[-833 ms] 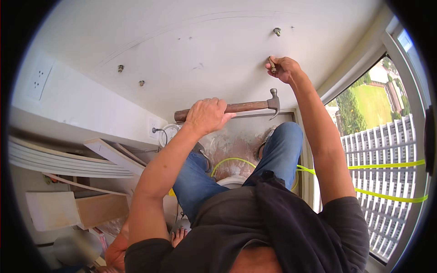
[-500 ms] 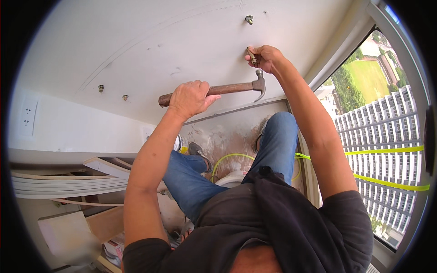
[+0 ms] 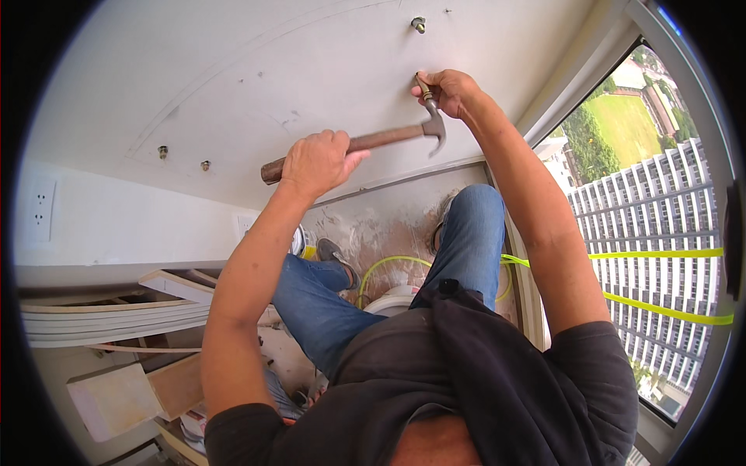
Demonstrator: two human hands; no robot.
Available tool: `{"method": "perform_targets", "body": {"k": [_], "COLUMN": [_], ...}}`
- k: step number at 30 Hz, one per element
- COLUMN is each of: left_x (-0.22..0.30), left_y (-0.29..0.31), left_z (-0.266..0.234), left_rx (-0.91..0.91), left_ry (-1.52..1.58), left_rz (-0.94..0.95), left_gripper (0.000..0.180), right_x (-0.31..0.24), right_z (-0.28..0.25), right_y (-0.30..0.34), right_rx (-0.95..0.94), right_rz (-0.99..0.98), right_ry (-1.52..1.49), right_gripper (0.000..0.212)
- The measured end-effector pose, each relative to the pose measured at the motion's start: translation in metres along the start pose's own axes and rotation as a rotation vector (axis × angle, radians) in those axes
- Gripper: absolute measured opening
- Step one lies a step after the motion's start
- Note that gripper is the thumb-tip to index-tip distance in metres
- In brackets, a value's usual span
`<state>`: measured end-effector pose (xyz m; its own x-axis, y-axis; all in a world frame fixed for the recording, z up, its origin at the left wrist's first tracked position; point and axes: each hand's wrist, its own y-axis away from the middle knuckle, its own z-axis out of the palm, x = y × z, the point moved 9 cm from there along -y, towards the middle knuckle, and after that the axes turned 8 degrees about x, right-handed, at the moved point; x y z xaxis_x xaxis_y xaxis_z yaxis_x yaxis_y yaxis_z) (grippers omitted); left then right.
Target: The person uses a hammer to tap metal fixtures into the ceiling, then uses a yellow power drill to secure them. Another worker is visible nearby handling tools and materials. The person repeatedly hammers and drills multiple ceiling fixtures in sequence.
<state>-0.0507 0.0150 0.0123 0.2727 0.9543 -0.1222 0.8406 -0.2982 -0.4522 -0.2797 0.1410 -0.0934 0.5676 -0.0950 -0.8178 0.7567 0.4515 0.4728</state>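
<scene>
Head view. The person is facing a white wall panel [image 3: 326, 85] and is working on it with both hands raised. The left hand [image 3: 315, 161] is clenching the wooden handle of a claw hammer [image 3: 365, 142], fingers wrapped fully round the shaft near its butt end. The hammer is lying roughly level across the panel, its steel head [image 3: 434, 126] sitting just below the right hand [image 3: 449, 91]. The right hand is pinching a metal anchor bolt [image 3: 423, 84] between thumb and fingertips, holding it against the panel near the panel's upper right corner; the hammer head is close beneath the bolt, and contact cannot be told. A second bolt [image 3: 418, 24] is protruding from the panel above the held one, by the top edge. Two more small fixings [image 3: 183, 158] are sitting near the panel's lower left edge. Below, the person's legs in blue jeans [image 3: 466, 248] are standing on a dusty floor [image 3: 388, 225], with a yellow hose [image 3: 381, 268] looping between them. A window [image 3: 653, 233] is running along the right side.
</scene>
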Motion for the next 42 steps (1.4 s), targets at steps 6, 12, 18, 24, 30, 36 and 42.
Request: {"method": "perform_targets", "body": {"k": [6,12,18,24,30,36,42], "left_x": [0.006,0.036,-0.017,0.027,0.041,0.004,0.052], "left_y": [0.010,0.007,0.005,0.015,0.002,0.021,0.021], "left_z": [0.002,-0.021,-0.001,-0.014,-0.017,0.005,-0.009], "left_rx": [-0.010,0.090,-0.010,0.039,0.100,0.035,0.019], "left_ry": [-0.009,0.084,-0.156,-0.047,-0.037,-0.180,-0.040], "left_rz": [-0.118,0.168,-0.047,-0.031,0.254,-0.167,0.072], "left_gripper": [0.051,0.051,0.052,0.050,0.048,0.050,0.051], "right_x": [0.000,-0.002,0.001,-0.001,-0.004,-0.003,0.018], "right_z": [0.003,0.000,0.004,-0.002,0.000,0.003,-0.074], "right_y": [0.007,0.009,0.008,0.008,0.012,0.017,0.032], "right_rx": [-0.021,-0.021,-0.035,-0.009,-0.011,-0.043,0.125], "right_rz": [-0.003,0.000,-0.005,0.015,0.030,0.026,-0.213], "right_ry": [0.020,0.028,0.051,0.076,0.177,0.202,0.295], "right_gripper": [0.012,0.011,0.012,0.013,0.014,0.019,0.039]}}
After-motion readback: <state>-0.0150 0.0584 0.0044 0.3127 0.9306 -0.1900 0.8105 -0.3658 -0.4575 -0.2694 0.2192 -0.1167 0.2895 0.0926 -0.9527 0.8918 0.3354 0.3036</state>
